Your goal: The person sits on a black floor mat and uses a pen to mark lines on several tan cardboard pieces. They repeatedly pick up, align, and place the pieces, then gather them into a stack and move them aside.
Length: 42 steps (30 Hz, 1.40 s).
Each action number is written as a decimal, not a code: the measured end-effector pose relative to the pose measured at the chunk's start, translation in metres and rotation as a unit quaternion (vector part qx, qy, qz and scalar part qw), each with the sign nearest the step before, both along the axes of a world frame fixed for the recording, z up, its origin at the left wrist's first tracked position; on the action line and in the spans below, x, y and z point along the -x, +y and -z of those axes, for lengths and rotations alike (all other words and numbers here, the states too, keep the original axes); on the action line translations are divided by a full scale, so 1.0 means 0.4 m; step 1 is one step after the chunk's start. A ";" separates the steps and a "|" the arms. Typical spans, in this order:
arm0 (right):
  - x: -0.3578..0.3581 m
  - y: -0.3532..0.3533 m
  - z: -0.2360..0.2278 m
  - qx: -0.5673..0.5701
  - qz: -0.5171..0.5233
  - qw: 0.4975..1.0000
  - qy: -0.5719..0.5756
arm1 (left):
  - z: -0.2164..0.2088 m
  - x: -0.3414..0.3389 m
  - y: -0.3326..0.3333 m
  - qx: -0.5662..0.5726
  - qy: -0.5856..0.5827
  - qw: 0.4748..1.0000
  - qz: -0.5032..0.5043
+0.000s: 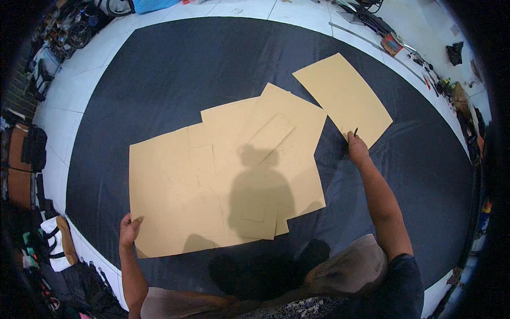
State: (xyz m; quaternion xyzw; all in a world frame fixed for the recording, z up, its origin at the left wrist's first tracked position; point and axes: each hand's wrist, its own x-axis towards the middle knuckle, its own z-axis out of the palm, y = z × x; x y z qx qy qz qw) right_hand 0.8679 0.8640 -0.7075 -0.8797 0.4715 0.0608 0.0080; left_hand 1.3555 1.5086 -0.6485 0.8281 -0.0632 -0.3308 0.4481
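Note:
Several tan paper sheets [170,186] overlap on the black mat in front of me, with faint lines and marks drawn on them. My left hand [130,229] is closed on the lower left edge of the leftmost sheet, thumb on top and fingers hidden beneath. A separate tan sheet [345,95] lies at the far right, tilted. My right hand [358,148] is closed around a slim dark pen [356,131], at that sheet's lower edge. Whether its fingers also pinch the paper I cannot tell. My shadow falls across the overlapping sheets.
The black mat [175,69] spreads over white floor tiles [87,101]. Dark clutter [79,34] and a white and tan bag [57,243] lie along the left. Tools and loose items, with a long metal strip [361,40], line the far right.

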 end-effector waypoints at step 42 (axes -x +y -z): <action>-0.163 0.478 0.011 -0.083 -0.113 0.932 -0.333 | -0.054 0.402 -0.500 0.047 -0.002 0.965 0.259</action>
